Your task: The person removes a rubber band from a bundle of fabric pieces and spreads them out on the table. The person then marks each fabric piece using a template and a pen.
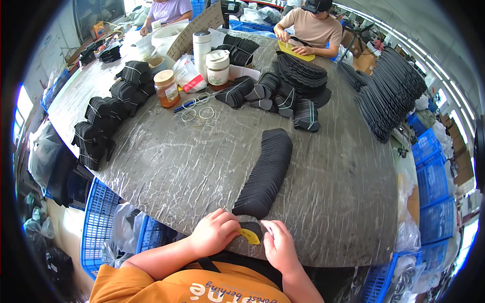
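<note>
Left hand [216,233] first, in the head view: its thumb and fingers were closed on the left end of a small yellow-faced piece [250,236], which lay near the bench's front edge, between the two hands. Dark material showed directly behind the yellow face. Right hand [279,247] was at the other end, its fingertips drawn together beside the dark material; whether they pinched it or something pale and thin, I could not tell.

Straight ahead of both hands lay a fanned row of black curved pads [265,171], flat on the bench [202,161]. Its long axis ran away from the person and leaned to the right at the far end, while the single pads overlapped crosswise to that line. The near end sat just beyond the yellow-faced piece, roughly centred on the gap between the hands. Left knuckles came about level with that end, off its left side; right fingertips were just below its right corner. Both hands were close, and neither was clearly the nearer.

Well apart, farther up the bench, were loose rubber bands [197,115], with banded black bundles [104,112] to the left.
</note>
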`<state>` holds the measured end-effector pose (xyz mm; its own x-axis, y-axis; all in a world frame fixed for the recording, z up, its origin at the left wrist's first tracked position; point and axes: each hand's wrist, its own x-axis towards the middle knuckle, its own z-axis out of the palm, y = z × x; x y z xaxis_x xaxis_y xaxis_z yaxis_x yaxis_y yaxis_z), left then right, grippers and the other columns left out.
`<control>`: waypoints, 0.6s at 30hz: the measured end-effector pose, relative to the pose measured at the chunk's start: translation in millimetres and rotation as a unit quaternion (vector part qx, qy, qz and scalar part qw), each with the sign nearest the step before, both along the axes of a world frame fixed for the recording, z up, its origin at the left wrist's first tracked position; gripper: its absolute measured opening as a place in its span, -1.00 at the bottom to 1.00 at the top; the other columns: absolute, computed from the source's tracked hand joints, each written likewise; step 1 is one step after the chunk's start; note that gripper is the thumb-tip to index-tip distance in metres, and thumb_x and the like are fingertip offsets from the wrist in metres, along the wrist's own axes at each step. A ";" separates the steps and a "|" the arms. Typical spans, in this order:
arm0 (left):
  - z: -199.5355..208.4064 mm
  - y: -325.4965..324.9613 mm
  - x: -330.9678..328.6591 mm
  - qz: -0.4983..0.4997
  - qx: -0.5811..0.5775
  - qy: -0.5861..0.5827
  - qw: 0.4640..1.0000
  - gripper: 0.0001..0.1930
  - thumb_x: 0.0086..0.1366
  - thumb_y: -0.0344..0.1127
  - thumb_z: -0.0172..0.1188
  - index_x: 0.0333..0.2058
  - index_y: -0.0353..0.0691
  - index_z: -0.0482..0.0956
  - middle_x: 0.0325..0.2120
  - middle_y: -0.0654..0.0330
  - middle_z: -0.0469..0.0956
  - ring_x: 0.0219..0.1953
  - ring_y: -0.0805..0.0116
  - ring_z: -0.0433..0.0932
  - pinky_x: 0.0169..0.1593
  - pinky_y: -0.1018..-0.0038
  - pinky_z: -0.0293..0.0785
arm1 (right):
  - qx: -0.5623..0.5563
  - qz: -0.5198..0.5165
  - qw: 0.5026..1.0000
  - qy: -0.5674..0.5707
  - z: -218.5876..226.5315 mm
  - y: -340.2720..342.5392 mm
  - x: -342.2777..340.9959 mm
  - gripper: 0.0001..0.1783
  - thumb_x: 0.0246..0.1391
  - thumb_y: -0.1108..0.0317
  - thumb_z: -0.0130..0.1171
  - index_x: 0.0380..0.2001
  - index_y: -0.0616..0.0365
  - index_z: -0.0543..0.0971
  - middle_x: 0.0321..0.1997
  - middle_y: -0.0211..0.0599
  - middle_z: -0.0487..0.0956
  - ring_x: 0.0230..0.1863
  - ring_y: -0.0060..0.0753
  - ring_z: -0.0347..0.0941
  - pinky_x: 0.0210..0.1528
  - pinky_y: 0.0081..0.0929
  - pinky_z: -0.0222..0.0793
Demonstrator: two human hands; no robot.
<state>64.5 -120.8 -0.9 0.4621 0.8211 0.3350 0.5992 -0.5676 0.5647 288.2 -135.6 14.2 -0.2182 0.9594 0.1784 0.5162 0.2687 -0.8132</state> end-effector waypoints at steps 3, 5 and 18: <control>-4.8 -2.9 -9.0 -0.015 0.044 -0.060 0.997 -0.76 -0.02 -0.45 0.43 -0.34 -0.19 0.59 -0.24 0.19 0.61 -0.27 0.13 0.57 -0.16 0.27 0.55 | -0.029 0.006 0.997 -0.073 0.3 3.6 -3.0 -0.64 0.02 0.46 0.22 -0.05 0.21 0.51 -0.13 -0.05 0.51 -0.17 0.09 0.56 -0.14 -0.14 0.51; -8.8 -5.9 -17.8 -0.064 0.002 -0.093 0.994 -0.81 -0.01 -0.48 0.41 -0.41 -0.19 0.58 -0.25 0.19 0.63 -0.25 0.14 0.57 -0.15 0.30 0.55 | -0.058 -0.014 0.988 -0.143 3.1 2.6 -9.6 -0.56 -0.13 0.38 0.39 -0.11 0.15 0.53 -0.15 -0.10 0.53 -0.18 0.05 0.59 -0.18 -0.18 0.53; -12.8 -9.0 -35.1 -0.060 -0.163 -0.246 0.954 -0.82 0.08 -0.52 0.44 -0.44 -0.21 0.57 -0.41 0.18 0.65 -0.36 0.24 0.64 -0.24 0.41 0.55 | -0.083 -0.234 0.962 -0.112 13.6 3.1 57.4 -0.59 -0.14 0.53 0.24 -0.14 0.10 0.44 -0.36 -0.07 0.63 -0.36 0.09 0.61 -0.28 -0.11 0.53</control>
